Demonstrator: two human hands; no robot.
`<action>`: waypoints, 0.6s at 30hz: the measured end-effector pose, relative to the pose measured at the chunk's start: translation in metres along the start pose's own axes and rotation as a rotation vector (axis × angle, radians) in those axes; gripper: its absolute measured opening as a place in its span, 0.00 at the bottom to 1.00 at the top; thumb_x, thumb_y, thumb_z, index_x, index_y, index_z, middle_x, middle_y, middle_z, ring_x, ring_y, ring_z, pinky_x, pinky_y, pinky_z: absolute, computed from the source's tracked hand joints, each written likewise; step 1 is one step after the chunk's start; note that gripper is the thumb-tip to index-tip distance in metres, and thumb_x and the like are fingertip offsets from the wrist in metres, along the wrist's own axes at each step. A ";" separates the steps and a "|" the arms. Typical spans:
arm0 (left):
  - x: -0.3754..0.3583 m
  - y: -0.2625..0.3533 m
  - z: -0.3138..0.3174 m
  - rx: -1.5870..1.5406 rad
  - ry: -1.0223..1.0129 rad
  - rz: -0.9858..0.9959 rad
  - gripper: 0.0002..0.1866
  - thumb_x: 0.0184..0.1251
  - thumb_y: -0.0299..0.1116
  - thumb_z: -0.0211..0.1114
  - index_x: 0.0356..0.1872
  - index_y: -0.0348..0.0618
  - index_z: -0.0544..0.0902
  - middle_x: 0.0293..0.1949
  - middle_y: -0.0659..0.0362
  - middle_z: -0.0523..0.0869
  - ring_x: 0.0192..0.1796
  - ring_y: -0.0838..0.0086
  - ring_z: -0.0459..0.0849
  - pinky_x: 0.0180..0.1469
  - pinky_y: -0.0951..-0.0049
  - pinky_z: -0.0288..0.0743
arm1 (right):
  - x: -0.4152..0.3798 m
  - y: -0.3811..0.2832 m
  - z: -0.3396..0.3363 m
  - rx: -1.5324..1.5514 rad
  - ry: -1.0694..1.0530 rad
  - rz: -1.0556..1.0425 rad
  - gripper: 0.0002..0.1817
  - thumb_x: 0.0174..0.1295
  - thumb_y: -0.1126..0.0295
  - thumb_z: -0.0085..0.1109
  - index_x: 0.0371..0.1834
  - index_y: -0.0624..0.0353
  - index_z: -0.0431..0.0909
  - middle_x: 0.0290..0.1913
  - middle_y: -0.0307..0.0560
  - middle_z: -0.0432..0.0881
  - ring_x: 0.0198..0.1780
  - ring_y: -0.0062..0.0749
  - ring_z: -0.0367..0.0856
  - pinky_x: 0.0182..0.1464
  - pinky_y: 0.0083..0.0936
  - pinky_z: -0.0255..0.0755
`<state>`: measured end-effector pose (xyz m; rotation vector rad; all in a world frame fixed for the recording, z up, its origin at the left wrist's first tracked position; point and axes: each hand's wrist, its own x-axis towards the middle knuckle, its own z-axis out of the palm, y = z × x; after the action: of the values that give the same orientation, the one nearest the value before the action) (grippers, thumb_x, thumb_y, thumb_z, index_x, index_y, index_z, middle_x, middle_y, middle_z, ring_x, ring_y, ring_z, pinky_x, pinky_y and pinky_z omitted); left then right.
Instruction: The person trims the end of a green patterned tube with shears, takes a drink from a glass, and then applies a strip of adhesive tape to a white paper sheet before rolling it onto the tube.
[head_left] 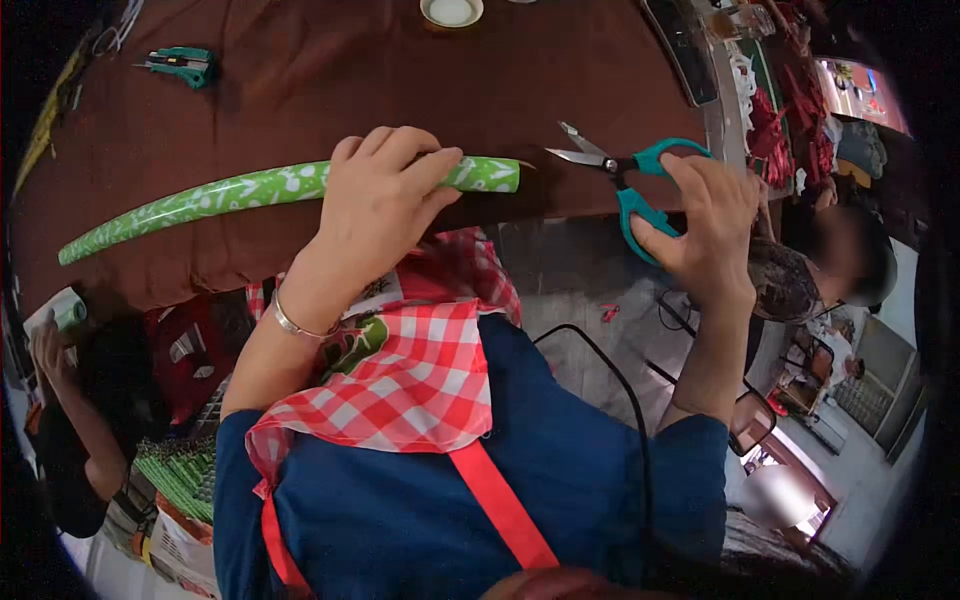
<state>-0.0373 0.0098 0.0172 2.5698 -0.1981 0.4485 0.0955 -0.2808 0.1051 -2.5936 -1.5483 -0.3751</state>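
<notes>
Green paper, rolled into a long thin tube (260, 192), lies across the brown table (300, 80). It looks light and easy to squash — best held gently near its end. The left hand (380, 200) is curled over it there. The right hand (700, 215) has its fingers closed in the handles of the teal scissors (630, 170), whose blades stand apart.

The person wore a dark blue short-sleeved shirt (560, 450) under a red-and-white checked cloth apron (420, 380) bearing a green-and-white printed patch near its upper edge. A plain red fabric strap (500, 505) ran diagonally from the apron across the shirt. A thin silver metal bracelet (293, 325) encircled the left wrist. Both forearms were bare; a black cable (625, 390) crossed the shirt.
</notes>
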 end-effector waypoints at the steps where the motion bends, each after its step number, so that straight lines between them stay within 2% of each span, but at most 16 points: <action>1: -0.001 0.001 0.000 0.000 0.012 -0.014 0.16 0.50 0.34 0.75 0.42 0.50 0.84 0.42 0.65 0.82 0.46 0.68 0.81 0.48 0.64 0.69 | -0.004 -0.001 0.001 -0.004 -0.042 0.007 0.32 0.42 0.57 0.75 0.54 0.55 0.78 0.46 0.47 0.79 0.45 0.43 0.77 0.47 0.41 0.65; 10: -0.009 0.005 0.003 0.071 0.092 -0.081 0.18 0.46 0.37 0.78 0.39 0.50 0.83 0.41 0.65 0.84 0.46 0.67 0.81 0.50 0.63 0.67 | 0.006 -0.011 0.019 0.136 -0.114 -0.082 0.32 0.40 0.54 0.75 0.51 0.55 0.81 0.41 0.43 0.78 0.43 0.39 0.76 0.45 0.39 0.63; 12: -0.005 0.006 0.007 0.069 0.099 -0.082 0.18 0.45 0.37 0.78 0.39 0.50 0.83 0.41 0.65 0.84 0.45 0.67 0.81 0.49 0.63 0.67 | 0.010 -0.009 0.019 0.131 -0.167 -0.080 0.30 0.38 0.62 0.75 0.50 0.58 0.81 0.41 0.44 0.80 0.42 0.39 0.78 0.45 0.37 0.64; 18: -0.005 0.005 0.007 0.052 0.113 -0.082 0.19 0.44 0.38 0.78 0.39 0.50 0.83 0.41 0.65 0.84 0.45 0.68 0.81 0.46 0.64 0.67 | 0.017 -0.011 0.020 0.145 -0.196 -0.118 0.30 0.39 0.61 0.76 0.49 0.58 0.82 0.39 0.43 0.80 0.39 0.38 0.77 0.44 0.37 0.64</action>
<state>-0.0413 0.0020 0.0122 2.5828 -0.0413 0.5732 0.0969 -0.2563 0.0896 -2.4985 -1.7243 -0.0153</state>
